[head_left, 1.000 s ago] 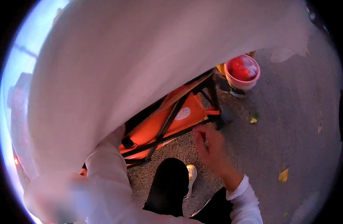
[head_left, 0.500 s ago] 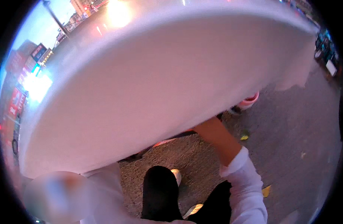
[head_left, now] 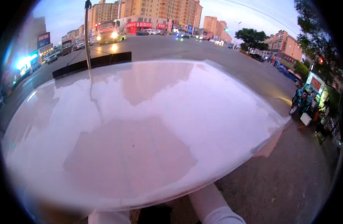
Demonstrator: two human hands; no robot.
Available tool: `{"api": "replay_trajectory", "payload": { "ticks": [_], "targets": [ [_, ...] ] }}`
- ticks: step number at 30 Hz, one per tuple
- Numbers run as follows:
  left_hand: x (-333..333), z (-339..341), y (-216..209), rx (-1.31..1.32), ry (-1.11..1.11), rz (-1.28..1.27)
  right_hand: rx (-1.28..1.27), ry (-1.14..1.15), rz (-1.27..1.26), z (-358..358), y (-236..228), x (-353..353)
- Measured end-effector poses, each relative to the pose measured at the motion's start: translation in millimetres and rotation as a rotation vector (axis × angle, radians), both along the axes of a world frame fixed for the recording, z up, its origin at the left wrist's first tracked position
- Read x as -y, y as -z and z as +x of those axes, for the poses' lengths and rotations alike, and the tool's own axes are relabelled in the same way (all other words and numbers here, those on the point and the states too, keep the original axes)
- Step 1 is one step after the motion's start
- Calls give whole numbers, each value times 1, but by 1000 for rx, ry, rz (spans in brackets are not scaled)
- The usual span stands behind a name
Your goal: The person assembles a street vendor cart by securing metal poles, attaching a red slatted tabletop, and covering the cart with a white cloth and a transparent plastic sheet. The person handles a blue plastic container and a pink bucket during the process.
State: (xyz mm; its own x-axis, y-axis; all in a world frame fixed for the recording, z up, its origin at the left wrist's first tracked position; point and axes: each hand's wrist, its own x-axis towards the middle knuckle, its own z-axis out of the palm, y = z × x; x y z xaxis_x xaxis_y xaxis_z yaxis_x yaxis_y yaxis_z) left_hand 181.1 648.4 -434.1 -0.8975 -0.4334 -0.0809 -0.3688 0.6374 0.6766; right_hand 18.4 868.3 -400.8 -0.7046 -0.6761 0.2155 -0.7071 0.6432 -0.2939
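Observation:
A broad, glossy white top with rounded edges fills the middle of the view and mirrors the sky and buildings. What it is made of I cannot make out. A loose flap hangs from its right corner. From below, my right forearm, its white sleeve pushed back, reaches under the near edge. That edge hides my right hand and whatever it touches. Part of a white sleeve shows at lower left, and my left hand is out of sight.
A thin pole rises beside a long dark board at the far edge. Beyond, a truck with lit headlights and several cars are on the road. A three-wheeled vehicle stands at the right, near a lit sign.
My view has lifted from the near edge and ground to the whole top and the street. The legs have mostly left the picture, and less of my right forearm shows.

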Motion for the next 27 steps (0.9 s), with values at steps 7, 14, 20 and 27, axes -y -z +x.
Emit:
{"api": "replay_trajectory", "payload": {
  "ticks": [7, 14, 20, 27],
  "targets": [
    [9, 8, -11, -14, -27, 44, 2, 112, 4, -57, -16, 52],
    [6, 10, -34, -7, -46, 80, 94, 146, -33, -77, -35, 53],
    [7, 10, -55, -17, -99, 122, 216, 100, -226, -65, -71, 31],
    [-14, 36, -91, 9, -123, 173, 475, 196, -488, 2, -114, -54]
  ]
}}
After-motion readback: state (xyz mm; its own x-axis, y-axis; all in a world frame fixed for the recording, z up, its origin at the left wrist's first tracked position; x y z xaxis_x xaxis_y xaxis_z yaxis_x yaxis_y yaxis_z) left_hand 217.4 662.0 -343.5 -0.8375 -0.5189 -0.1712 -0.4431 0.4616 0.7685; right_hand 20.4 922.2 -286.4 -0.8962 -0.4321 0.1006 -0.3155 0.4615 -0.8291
